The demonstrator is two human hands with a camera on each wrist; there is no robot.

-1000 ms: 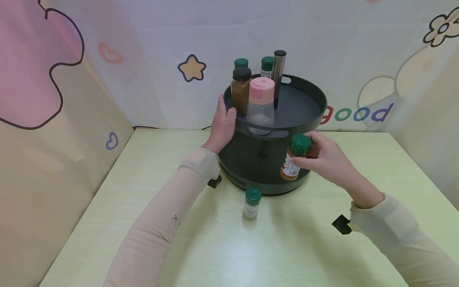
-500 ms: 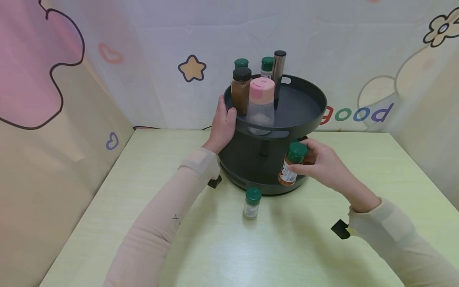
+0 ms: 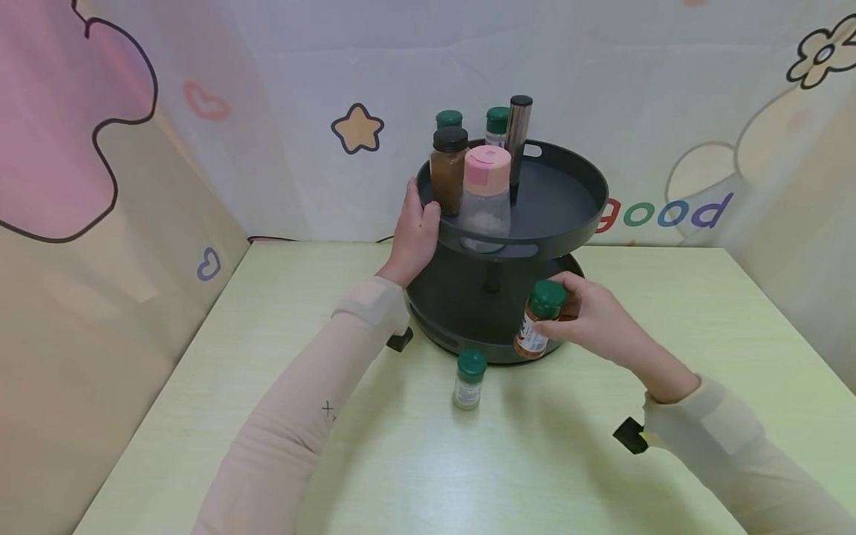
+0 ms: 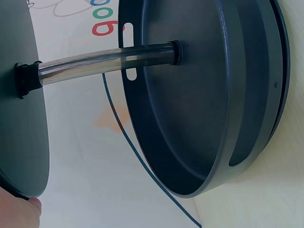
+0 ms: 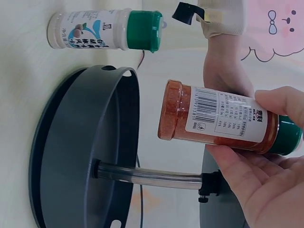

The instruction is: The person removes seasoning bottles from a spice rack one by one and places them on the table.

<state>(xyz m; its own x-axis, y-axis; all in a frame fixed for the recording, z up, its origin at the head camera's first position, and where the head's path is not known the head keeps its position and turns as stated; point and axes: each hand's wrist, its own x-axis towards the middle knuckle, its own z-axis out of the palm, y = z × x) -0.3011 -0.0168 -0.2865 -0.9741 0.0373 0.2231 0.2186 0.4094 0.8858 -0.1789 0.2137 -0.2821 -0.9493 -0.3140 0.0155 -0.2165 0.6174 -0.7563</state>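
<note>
My right hand [image 3: 588, 319] grips a spice bottle [image 5: 223, 118] with a green cap and reddish-orange contents, fingers and thumb around its upper part. In the head view it tilts in front of the right side of the lower tray [image 3: 448, 312] of a dark two-tier rack. My left hand [image 3: 416, 241] rests against the left side of the upper tray [image 3: 562, 193], fingers extended upward; in the left wrist view only a bit of this hand shows at the lower left. A smaller-looking green-capped bottle [image 3: 469, 383] with pale contents stands on the table before the rack.
On the upper tray stand a brown bottle [image 3: 448, 174] with a black cap, a pink-capped clear jar [image 3: 486, 193], a tall metallic cylinder [image 3: 518, 141] and two green-capped bottles at the back. A metal post [image 4: 104, 64] joins the tiers. A printed backdrop [image 3: 281, 148] hangs behind.
My right hand has lowered the reddish spice bottle and moved it slightly left, from near the upper tray's rim to the lower tray's front edge. My left hand keeps its place.
</note>
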